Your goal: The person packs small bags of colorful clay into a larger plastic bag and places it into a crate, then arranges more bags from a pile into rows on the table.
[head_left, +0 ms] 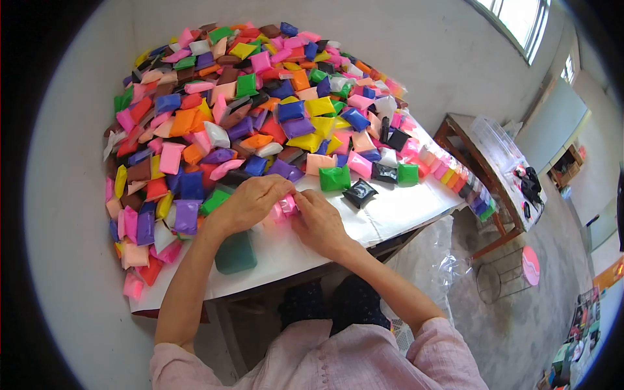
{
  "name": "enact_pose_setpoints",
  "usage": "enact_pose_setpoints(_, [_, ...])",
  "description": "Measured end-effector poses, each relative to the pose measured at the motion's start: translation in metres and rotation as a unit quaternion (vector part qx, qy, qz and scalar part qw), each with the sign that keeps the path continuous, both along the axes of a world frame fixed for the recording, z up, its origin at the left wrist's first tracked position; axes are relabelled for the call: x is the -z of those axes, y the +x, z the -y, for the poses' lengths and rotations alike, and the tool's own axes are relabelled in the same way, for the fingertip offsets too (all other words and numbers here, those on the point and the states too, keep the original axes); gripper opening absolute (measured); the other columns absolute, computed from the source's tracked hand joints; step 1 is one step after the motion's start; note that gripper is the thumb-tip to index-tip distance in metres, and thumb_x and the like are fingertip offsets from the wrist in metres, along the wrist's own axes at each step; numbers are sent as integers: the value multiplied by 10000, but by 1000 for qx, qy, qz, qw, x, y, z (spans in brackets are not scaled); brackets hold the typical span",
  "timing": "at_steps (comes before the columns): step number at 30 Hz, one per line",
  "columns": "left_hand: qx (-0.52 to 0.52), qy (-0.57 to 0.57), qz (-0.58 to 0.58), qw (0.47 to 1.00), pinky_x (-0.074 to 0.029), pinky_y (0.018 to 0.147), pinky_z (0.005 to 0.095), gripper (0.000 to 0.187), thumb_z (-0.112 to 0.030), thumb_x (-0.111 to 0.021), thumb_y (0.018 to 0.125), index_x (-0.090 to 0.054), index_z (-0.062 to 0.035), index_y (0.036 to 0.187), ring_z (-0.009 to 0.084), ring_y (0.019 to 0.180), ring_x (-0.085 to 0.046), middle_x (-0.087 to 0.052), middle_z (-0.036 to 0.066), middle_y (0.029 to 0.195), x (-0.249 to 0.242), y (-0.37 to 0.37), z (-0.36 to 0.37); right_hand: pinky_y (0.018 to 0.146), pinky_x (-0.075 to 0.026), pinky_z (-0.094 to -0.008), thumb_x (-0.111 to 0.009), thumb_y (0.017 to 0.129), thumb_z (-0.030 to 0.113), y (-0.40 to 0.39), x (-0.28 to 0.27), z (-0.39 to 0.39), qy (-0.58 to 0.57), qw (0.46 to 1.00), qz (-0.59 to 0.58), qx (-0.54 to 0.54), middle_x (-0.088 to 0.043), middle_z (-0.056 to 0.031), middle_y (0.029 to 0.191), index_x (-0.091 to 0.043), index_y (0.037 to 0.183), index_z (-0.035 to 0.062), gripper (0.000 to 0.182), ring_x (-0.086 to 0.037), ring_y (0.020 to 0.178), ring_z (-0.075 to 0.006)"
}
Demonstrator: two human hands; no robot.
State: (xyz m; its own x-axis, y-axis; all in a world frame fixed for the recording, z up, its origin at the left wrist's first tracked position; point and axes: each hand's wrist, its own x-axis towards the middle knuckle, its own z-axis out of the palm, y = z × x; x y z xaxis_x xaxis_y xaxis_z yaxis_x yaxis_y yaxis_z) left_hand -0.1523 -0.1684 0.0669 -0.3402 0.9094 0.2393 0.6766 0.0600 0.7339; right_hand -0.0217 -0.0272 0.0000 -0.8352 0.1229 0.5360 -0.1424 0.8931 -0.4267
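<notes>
1. While both your hands met above the front part of the worktop (367, 224), a small pink packet (286, 207) was between them, in front of your body.

2. The left hand (252, 200) came to the packet from its left side. Its fingers were bent and almost closed, with the tips pressed near the upper left edge of the packet.

3. The right hand (322, 224) came from the right side. Its fingers were also bent and nearly closed, and they held the right edge. How hard each hand gripped, I cannot tell.

4. The packet lay directly between the two sets of fingertips, so neither hand was clearly nearer to it. Your fingers covered much of its shape, and therefore I cannot say with certainty which way its long axis pointed.

5. Just beside the left wrist, on the side toward your body, a dark green block (235, 255) rested on the worktop. It was apart from the pink packet.

6. Beyond the right hand, farther from your body and to the right, there were a shiny green packet (335, 179) and a black packet (360, 193), one just beside the other.

7. The big heap of coloured packets (185, 121) spread behind your hands and along the left side. Farther to the right, a row of small packets (450, 175) followed the worktop edge.
</notes>
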Motion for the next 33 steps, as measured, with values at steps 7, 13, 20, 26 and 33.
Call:
enact_pose_setpoints(7, [-2,-26,-12,1000,-452,942,337,357,-251,-431,1037,-615,46,1113,267,1017,-609,-652,154,1085,-7,3,0,841,-510,-446,-643,788,131,-1,3,2,-23,1000,-15,10,-549,-175,1078,-522,1214,-24,469,-567,1028,-362])
enact_pose_setpoints(13, [-78,21,-144,986,-456,965,401,313,-205,-506,982,-607,48,1136,382,1055,-602,-636,215,1116,-27,34,8,886,-499,-427,-652,814,154,0,3,2,-38,999,-3,15,-560,-173,1148,-511,1284,-14,519,-564,1075,-354])
enact_pose_setpoints(20, [-48,216,-284,933,-483,895,467,216,-49,-645,852,-643,15,1058,382,1017,-617,-640,181,1103,-17,128,18,891,-490,-434,-682,796,169,-2,14,-7,-46,999,-29,-9,-559,-183,1116,-493,1282,-25,557,-552,1068,-363])
enact_pose_setpoints(26, [-90,249,-185,946,-498,714,400,58,14,-645,833,-637,23,890,322,786,-619,-624,149,894,34,133,-8,895,-494,-403,-681,771,119,17,22,-21,-100,992,-33,-69,-540,-195,1196,-460,1360,-17,643,-577,1040,-358])
enact_pose_setpoints(33, [-99,191,-64,975,-493,665,424,91,-82,-621,882,-607,7,877,351,752,-618,-601,165,836,49,118,-25,856,-515,-415,-685,742,-36,58,1,-25,-133,989,-9,-55,-548,-202,1177,-475,1342,-36,635,-620,1013,-359])
